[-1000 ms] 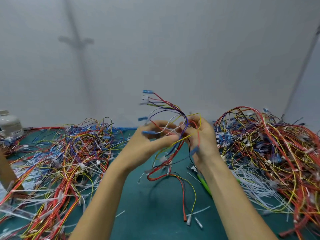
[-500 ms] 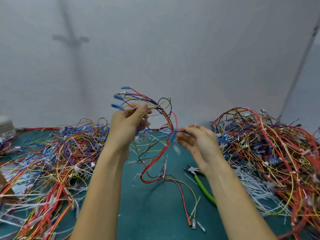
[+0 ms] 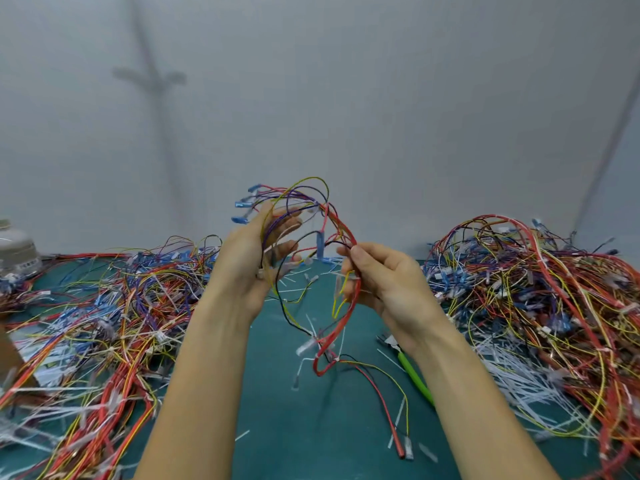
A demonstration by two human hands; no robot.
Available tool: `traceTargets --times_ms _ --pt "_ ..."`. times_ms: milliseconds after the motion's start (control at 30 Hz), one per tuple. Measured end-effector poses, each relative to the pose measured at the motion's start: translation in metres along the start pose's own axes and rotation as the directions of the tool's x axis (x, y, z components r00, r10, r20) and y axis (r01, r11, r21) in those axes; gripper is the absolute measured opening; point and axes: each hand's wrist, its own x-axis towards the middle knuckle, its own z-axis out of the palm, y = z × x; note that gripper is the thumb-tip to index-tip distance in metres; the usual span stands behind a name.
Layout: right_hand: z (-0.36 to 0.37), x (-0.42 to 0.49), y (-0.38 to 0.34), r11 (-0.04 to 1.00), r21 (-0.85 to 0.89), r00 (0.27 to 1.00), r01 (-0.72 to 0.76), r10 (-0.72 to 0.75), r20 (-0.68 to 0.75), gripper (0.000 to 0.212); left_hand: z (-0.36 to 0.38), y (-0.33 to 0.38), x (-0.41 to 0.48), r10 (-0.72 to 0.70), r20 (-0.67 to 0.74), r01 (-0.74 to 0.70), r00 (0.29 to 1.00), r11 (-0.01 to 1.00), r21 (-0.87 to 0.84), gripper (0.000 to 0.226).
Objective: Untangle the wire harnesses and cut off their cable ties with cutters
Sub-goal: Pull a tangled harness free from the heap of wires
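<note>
- Left hand (image 3: 254, 268): thumb and fingers loosely round the upper wires of the wire harness (image 3: 348, 311); fingers blurred.
- Right hand (image 3: 393, 284): thumb and forefinger pinch its red wire.
- I see the harness raised between both hands, tail ends on the green mat (image 3: 304, 431).
- Cutters (image 3: 414, 375) lie on the mat under my right wrist.

Your multicoloured wire harness (image 3: 349, 306) hangs looped in the air, its red and yellow leads trailing onto the teal desk (image 3: 294, 427). Your green-handled cutters (image 3: 414, 375) lie just right of them.
</note>
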Motion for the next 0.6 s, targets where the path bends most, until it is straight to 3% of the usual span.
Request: traceTargets --times_ms 167,267,333,400,467,533,600 --pt "-0.005 0.0 -0.005 0.998 0.009 0.992 0.066 -0.064 -0.11 0.009 -0.011 -0.004 0.003 0.04 -0.151 0.004 0.988 0.959 0.283 0.022" --pt "-0.006 0.0 -0.008 0.994 -0.007 0.982 0.111 -0.111 -0.153 0.006 -0.014 -0.002 0.004 0.163 -0.309 -0.066 0.937 0.951 0.302 0.01" --pt "-0.005 0.0 -0.008 0.99 -0.047 0.978 0.135 -0.141 -0.156 0.005 -0.014 0.007 0.0 0.292 -0.361 -0.185 0.886 0.935 0.302 0.017" --pt "-0.002 0.001 -0.007 0.983 -0.1 0.972 0.154 -0.169 -0.164 0.005 -0.01 0.019 -0.008 0.38 -0.248 -0.318 0.891 0.913 0.257 0.015" --pt "0.002 0.001 -0.003 0.974 -0.145 0.964 0.176 -0.201 -0.176 0.011 -0.001 0.027 -0.018 0.368 -0.021 -0.349 0.93 0.897 0.272 0.028" --pt "0.007 0.0 0.0 0.959 -0.19 0.957 0.211 -0.242 -0.162 0.012 0.012 0.025 -0.026 0.249 0.155 -0.293 0.956 0.829 0.476 0.041" --pt "0.009 -0.001 0.002 0.935 -0.242 0.947 0.259 -0.295 -0.126 0.012 0.021 0.015 -0.027 0.143 0.162 -0.214 0.976 0.721 0.659 0.051"
